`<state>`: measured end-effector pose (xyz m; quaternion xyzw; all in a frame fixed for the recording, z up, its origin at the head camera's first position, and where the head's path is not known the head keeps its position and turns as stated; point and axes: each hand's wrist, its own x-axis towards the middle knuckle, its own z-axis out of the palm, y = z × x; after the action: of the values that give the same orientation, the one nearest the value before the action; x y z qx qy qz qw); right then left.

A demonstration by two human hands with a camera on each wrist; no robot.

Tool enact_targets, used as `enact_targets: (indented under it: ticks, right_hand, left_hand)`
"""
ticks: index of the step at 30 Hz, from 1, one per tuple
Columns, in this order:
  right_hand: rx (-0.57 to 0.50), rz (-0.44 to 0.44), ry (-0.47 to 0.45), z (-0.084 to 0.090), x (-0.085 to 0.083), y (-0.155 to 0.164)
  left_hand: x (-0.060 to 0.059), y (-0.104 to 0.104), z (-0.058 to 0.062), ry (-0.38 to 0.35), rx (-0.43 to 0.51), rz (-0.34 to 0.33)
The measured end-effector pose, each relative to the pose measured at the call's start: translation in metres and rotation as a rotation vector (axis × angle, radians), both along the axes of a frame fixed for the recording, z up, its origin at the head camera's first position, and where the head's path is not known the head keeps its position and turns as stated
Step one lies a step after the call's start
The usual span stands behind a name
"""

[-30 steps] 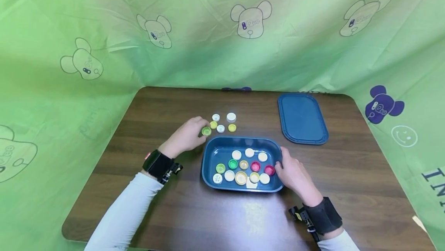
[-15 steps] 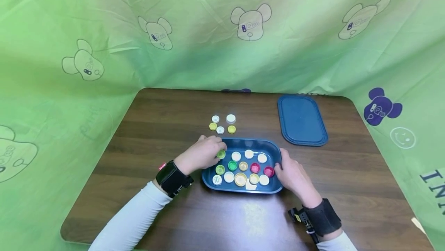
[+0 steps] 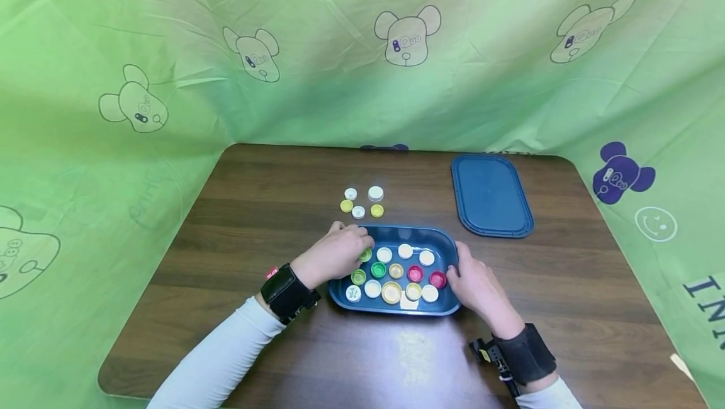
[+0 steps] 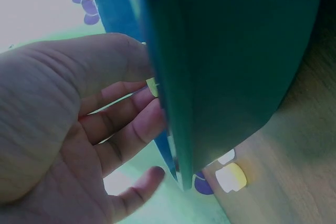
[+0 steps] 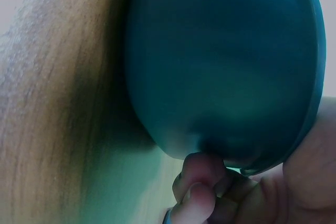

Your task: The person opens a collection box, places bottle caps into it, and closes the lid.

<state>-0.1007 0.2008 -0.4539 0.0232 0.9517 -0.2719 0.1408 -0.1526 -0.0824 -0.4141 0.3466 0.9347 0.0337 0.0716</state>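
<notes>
Blue and rectangular, the shallow plastic tray stands on the brown wood-grain tabletop, its open side facing up and its long axis going from left to right. The right hand grips its right end. The left hand pinches a light-green round plastic cap inside the far left corner of the tray; which way this cap faces, I cannot tell. Just beyond lie five white and yellow round caps. Farther right, a flat blue rectangular lid has its long axis running from near to far.
</notes>
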Motion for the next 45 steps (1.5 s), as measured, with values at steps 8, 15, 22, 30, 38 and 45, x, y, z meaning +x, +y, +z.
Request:
enact_targets:
  ticks: [8,15,22,30,38,45]
  right_hand:
    - [0.002,0.001,0.008,0.0,0.0,0.001]
    - [0.006,0.001,0.006,0.0,0.0,0.001]
    - [0.005,-0.004,0.003,0.001,-0.001,0.001]
    - [0.005,-0.002,0.01,0.0,-0.001,0.002]
    - [0.001,-0.004,0.01,0.0,-0.001,0.001]
    - [-0.002,0.0,0.02,-0.002,0.001,0.0]
  left_hand:
    - [-0.001,0.0,-0.002,0.012,0.01,-0.038]
    - [-0.003,-0.002,-0.004,-0.002,0.009,-0.033]
    - [-0.004,-0.002,-0.006,-0.004,0.001,-0.03]
    - [-0.008,-0.012,0.006,0.012,0.086,-0.02]
    - [-0.045,-0.041,0.014,0.087,0.249,0.129]
    - [-0.077,-0.054,-0.008,0.003,0.198,0.263]
